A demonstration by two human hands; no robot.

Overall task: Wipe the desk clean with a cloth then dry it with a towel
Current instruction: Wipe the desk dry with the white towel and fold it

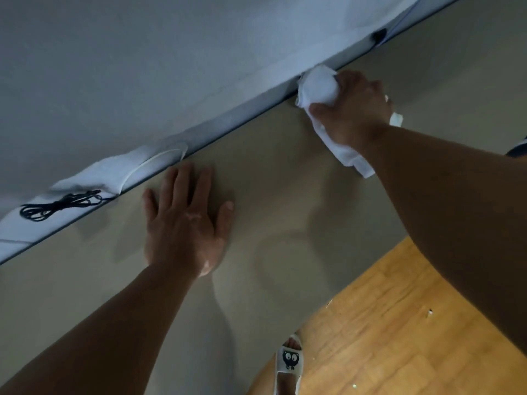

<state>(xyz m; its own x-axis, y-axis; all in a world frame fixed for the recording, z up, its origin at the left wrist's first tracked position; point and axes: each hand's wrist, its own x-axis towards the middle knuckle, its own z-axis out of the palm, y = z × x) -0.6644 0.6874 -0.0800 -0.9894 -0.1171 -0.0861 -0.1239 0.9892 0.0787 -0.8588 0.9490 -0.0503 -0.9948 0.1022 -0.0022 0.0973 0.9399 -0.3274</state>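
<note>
The beige desk (271, 172) fills the middle of the view, its far edge running against a pale wall. My right hand (353, 106) grips a bunched white cloth (318, 88) and holds it on the desk at the far edge, right by the wall. A loose tail of the cloth trails back under my wrist. My left hand (185, 220) lies flat on the desk with its fingers spread, a little in front of the far edge. Faint curved streaks show on the desk surface near its front.
A coiled black cable (60, 206) and a white cable (148, 166) lie on a white ledge along the wall at the left. Wooden floor (399, 337) shows at the lower right, with my foot in a white slipper (289, 360).
</note>
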